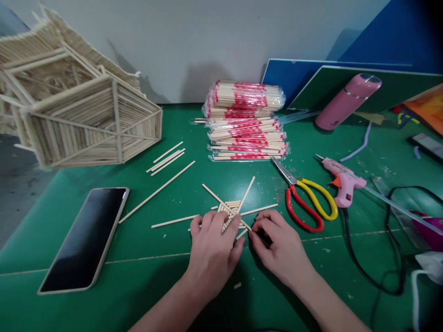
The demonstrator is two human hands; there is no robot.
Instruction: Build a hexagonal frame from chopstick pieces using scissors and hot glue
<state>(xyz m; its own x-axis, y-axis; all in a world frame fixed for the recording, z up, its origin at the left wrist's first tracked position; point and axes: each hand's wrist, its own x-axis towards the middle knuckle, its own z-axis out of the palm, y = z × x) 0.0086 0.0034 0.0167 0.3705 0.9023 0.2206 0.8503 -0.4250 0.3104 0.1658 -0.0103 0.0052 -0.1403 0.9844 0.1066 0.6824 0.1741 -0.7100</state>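
A small lattice of thin wooden sticks (234,204) lies on the green table, longer sticks radiating from it. Over its near side rests my left hand (212,244), fingers bent down onto it and thumb at its right edge; the hand covers part of the lattice. My right hand (275,244) is closed in a pinch at the near right end of a diagonal stick (212,195) that crosses the lattice. Just left of my left hand, another long stick (173,222) sticks out. A tiny cut piece of stick (237,285) lies nearer to me.
Scissors (294,184) and a pink glue gun (342,180) with a black cord lie at right. Bagged sticks (247,122) are stacked behind, near a pink flask (348,101). Left are a phone (85,240), loose sticks (168,161) and a large stick-built model (93,124).
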